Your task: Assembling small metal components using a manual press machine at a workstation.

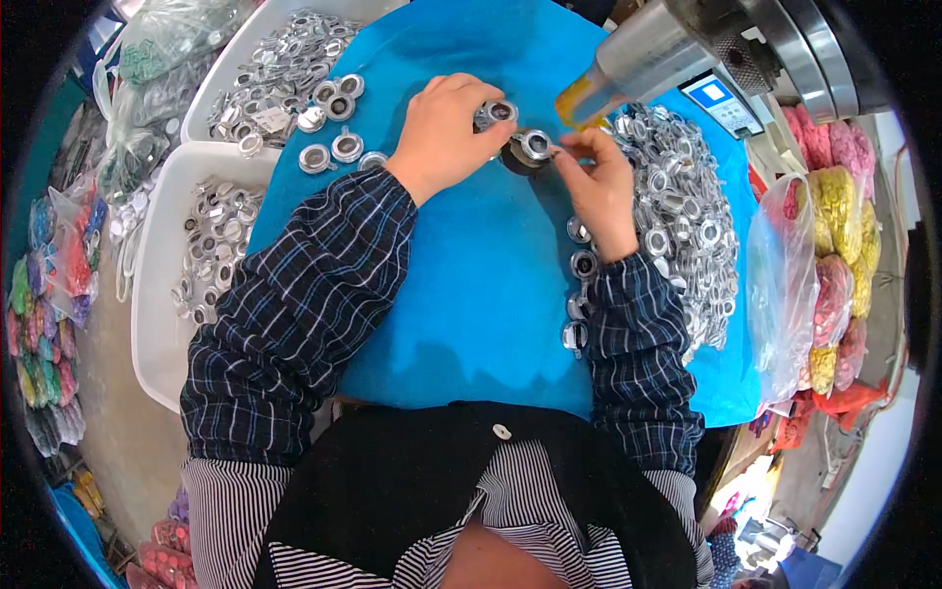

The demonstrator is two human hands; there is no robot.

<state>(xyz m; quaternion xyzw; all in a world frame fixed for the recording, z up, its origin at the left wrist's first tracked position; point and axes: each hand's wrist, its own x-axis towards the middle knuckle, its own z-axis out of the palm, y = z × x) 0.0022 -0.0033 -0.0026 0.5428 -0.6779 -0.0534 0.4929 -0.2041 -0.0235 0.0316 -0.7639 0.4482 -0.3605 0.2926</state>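
Observation:
My left hand (444, 130) is closed around a round silvery part (497, 114) with a dark centre. Just to its right, a similar round silvery part (536, 145) with a small tab sits over a dark round block (520, 161) on the blue cloth. My right hand (601, 187) pinches the tab of this second part between thumb and finger. Above the block, a thick metal cylinder with a yellowish, greasy end (589, 98) slants in from the upper right. Several like parts (346, 146) lie left of my left hand, and others (583, 263) stand in a column beside my right wrist.
A big heap of silvery parts (677, 196) covers the cloth's right side. Two white tubs (162, 265) with more parts stand at the left. A small control box with a screen (721, 102) is behind the heap. Bags of coloured pieces (844, 216) hang at the far right.

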